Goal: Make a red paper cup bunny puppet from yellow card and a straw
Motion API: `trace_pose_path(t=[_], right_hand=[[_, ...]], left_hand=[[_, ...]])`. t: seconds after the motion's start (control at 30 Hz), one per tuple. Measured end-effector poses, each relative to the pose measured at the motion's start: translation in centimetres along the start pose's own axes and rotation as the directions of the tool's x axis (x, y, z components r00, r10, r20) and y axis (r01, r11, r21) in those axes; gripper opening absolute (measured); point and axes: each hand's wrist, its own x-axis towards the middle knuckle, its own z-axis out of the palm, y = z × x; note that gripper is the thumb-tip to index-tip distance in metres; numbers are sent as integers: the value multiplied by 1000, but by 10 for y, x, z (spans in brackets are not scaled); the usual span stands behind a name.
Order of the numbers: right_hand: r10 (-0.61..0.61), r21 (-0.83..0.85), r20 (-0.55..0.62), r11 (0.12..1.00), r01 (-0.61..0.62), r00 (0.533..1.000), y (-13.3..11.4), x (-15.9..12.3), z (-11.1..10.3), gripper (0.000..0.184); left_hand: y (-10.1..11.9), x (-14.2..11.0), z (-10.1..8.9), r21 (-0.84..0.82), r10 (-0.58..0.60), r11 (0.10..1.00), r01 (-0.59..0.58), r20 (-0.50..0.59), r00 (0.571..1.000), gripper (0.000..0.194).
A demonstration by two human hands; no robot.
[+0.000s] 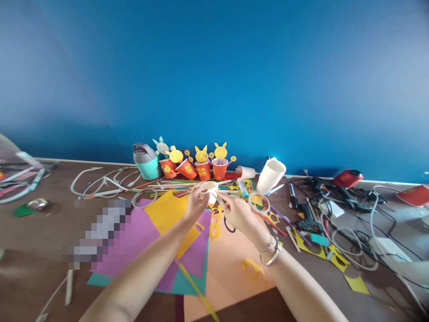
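Note:
My left hand [194, 202] is closed around a small white paper cup [209, 188], held tilted above the sheets in the middle of the table. Close by on the right, my right hand [237, 215] has its fingers pinched together at the cup's side. Something thin and pale seems to be in that pinch, too small to name. Below the hands lie an orange-yellow paper [167, 210], purple paper [129, 241] and a peach sheet [231, 259]. A cut yellow paper scrap [252, 269] rests on the peach sheet.
Red cups [203, 171] with yellow paper rabbits stand along the blue wall, beside a teal-and-grey container [147, 163]. Further right are a stack of white cups [271, 175], tape rolls [259, 202], a black glue gun [307, 218] and tangled cables [348, 232].

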Motion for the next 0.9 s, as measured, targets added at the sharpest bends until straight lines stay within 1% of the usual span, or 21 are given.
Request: trace_pose_path(t=[0.07,0.17,0.23,0.3,0.4,0.47,0.5,0.57,0.67,0.77,0.83,0.9], right_hand=[[-12,-28,0,1000,12,1000,0,1,0,47],[-39,-174,23,984,43,999,-4,0,0,57],[-43,-219,32,975,49,999,-5,0,0,60],[-36,-173,29,984,40,999,-4,-1,-2,55],[-25,-27,31,999,26,999,0,0,-4,48],[-22,-1,34,1000,23,999,1,1,-4,47],[-19,-32,37,999,20,999,0,2,-4,48],[-9,-141,48,990,15,999,-2,4,-2,51],[10,-254,62,967,6,998,-5,6,-2,54],[4,-263,53,965,10,999,-6,4,-7,50],[-6,-253,60,967,21,998,-5,1,-12,48],[10,-229,73,973,7,997,-1,-3,-18,48]], left_hand=[[0,0,0,1,8,1000,-8,-3,1000,16],[-1,1,0,23,50,998,-50,13,999,14],[-1,1,-1,49,73,996,-74,25,997,11],[-2,1,-1,67,77,995,-79,28,997,11],[-3,0,0,57,61,996,-62,18,998,14],[-2,-1,1,43,54,998,-55,31,998,16],[-1,-3,2,42,55,997,-57,51,997,16],[2,-5,4,54,63,996,-70,124,990,15],[5,-6,7,63,65,995,-74,135,989,15],[4,-2,6,35,66,997,-67,46,997,13],[2,1,4,20,46,999,-45,-8,999,13],[0,3,1,1,17,1000,-17,-40,999,14]])
